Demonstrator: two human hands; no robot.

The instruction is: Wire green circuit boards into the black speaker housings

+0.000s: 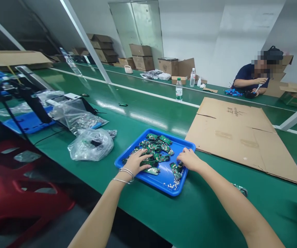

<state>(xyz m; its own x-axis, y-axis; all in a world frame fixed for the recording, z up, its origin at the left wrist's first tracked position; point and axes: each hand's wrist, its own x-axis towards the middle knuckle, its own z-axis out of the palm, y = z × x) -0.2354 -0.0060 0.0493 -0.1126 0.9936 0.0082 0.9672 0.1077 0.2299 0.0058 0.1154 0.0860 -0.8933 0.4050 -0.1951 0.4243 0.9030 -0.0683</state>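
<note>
A blue tray [164,182] sits on the green bench in front of me, holding a heap of small green circuit boards [156,147] and some tiny white parts [173,185] at its near corner. My left hand [135,162], with thin bracelets on the wrist, lies on the boards at the tray's left side, fingers spread over them. My right hand [189,159] reaches over the tray's right edge, with its fingers curled on a small circuit board [177,168].
A flattened cardboard sheet [241,134] lies right of the tray. Clear plastic bags of parts [91,144] lie to the left. Red plastic stools [16,193] stand at lower left. A water bottle [179,89] stands further back. A seated person [254,77] works at the far right.
</note>
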